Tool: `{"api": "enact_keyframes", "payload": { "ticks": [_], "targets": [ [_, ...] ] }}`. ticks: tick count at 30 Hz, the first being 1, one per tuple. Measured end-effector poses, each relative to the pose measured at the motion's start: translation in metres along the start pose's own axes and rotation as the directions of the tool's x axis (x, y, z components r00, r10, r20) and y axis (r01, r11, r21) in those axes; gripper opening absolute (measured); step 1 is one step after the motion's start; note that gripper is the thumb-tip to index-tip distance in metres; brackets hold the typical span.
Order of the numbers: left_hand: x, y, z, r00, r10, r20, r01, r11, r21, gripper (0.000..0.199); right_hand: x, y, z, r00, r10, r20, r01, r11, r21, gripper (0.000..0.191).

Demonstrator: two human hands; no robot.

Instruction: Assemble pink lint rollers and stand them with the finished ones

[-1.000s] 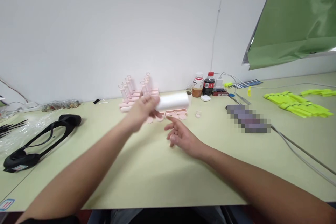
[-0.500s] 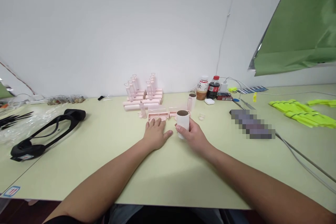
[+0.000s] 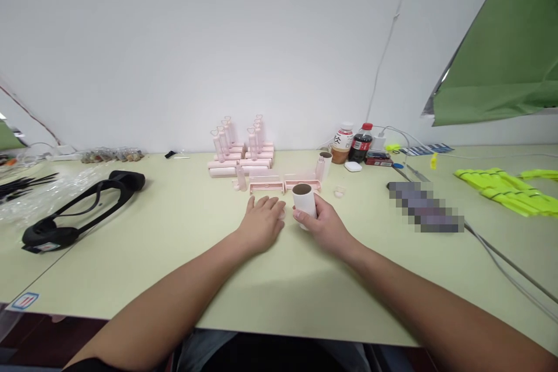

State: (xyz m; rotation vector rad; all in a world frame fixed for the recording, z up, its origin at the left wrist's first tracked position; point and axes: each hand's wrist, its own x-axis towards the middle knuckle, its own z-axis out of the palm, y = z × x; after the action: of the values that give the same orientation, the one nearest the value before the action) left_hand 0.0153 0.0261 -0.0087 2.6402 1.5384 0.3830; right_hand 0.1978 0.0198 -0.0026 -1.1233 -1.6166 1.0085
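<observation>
My right hand point(image 3: 329, 224) is wrapped round a white lint-roller refill point(image 3: 305, 203), held upright with its brown cardboard core facing up. Just left of it, my left hand point(image 3: 262, 222) is low over the table, palm down, with a small pale pink plastic piece point(image 3: 282, 215) pinched between thumb and fingers; most of it is hidden. Beyond the hands lie two open pink cases, a left case point(image 3: 267, 187) and a right case point(image 3: 302, 185). A pink handle point(image 3: 241, 178) stands left of them, and a second white refill point(image 3: 326, 164) stands behind the right case.
Several pink cases with upright heart-topped handles point(image 3: 221, 146) stand near the wall. Two drink bottles point(image 3: 361, 142) are at the back right. A black headset point(image 3: 82, 212) lies left, a blurred-out object point(image 3: 425, 206) and yellow-green strips point(image 3: 508, 189) right.
My left hand has drawn back from the left pink case, and a small pink piece now shows in its fingers. The right hand still holds the refill. The view has shifted slightly.
</observation>
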Motion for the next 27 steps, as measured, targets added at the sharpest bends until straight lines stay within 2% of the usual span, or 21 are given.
{"api": "enact_keyframes", "payload": {
  "ticks": [3, 5, 8, 10, 12, 14, 17, 19, 21, 24, 27],
  "targets": [
    [0.005, -0.004, 0.003, 0.997, 0.054, 0.057, -0.053, 0.998, -0.020, 0.029, 0.000, 0.000, 0.000, 1.000, 0.000, 0.009, 0.001, 1.000, -0.017, 0.036],
    [0.006, -0.005, 0.003, 0.995, 0.083, 0.052, -0.084, 0.996, 0.017, 0.027, 0.000, 0.000, -0.001, 1.000, -0.002, 0.010, 0.002, 1.000, -0.028, 0.036],
    [0.007, -0.008, 0.001, 0.996, 0.078, -0.033, -0.078, 0.997, 0.013, 0.031, 0.000, 0.001, -0.001, 1.000, 0.000, 0.021, 0.000, 1.000, -0.031, 0.037],
    [0.008, -0.012, -0.001, 0.994, 0.031, -0.108, -0.041, 0.995, -0.087, 0.036, 0.000, 0.002, -0.001, 0.999, 0.006, 0.033, -0.005, 0.999, -0.032, 0.038],
    [0.011, -0.016, -0.002, 0.982, -0.020, -0.188, -0.029, 0.966, -0.256, 0.038, 0.000, 0.004, -0.001, 0.998, 0.017, 0.063, -0.015, 0.999, -0.037, 0.039],
    [0.013, -0.018, -0.003, 0.961, -0.074, -0.265, -0.060, 0.883, -0.466, 0.036, -0.001, 0.004, -0.001, 0.992, 0.032, 0.123, -0.027, 0.999, -0.041, 0.038],
    [0.013, -0.016, -0.005, 0.926, -0.213, -0.312, -0.112, 0.633, -0.766, 0.033, -0.004, 0.004, 0.000, 0.971, 0.029, 0.236, -0.015, 0.998, -0.060, 0.035],
    [0.012, -0.011, -0.008, 0.906, -0.303, -0.295, -0.135, 0.455, -0.880, 0.035, -0.006, 0.002, 0.000, 0.954, 0.021, 0.300, 0.004, 0.997, -0.082, 0.034],
    [0.009, -0.007, -0.012, 0.891, -0.350, -0.291, -0.162, 0.354, -0.921, 0.038, -0.008, 0.000, 0.000, 0.939, 0.012, 0.345, 0.023, 0.995, -0.097, 0.034],
    [0.005, -0.003, -0.013, 0.884, -0.340, -0.322, -0.196, 0.356, -0.914, 0.040, -0.009, 0.000, 0.000, 0.934, -0.004, 0.357, 0.042, 0.994, -0.098, 0.036],
    [0.003, -0.002, -0.009, 0.897, -0.274, -0.347, -0.202, 0.444, -0.873, 0.037, -0.008, 0.001, -0.001, 0.942, -0.013, 0.335, 0.043, 0.996, -0.083, 0.037]
  ]
}}
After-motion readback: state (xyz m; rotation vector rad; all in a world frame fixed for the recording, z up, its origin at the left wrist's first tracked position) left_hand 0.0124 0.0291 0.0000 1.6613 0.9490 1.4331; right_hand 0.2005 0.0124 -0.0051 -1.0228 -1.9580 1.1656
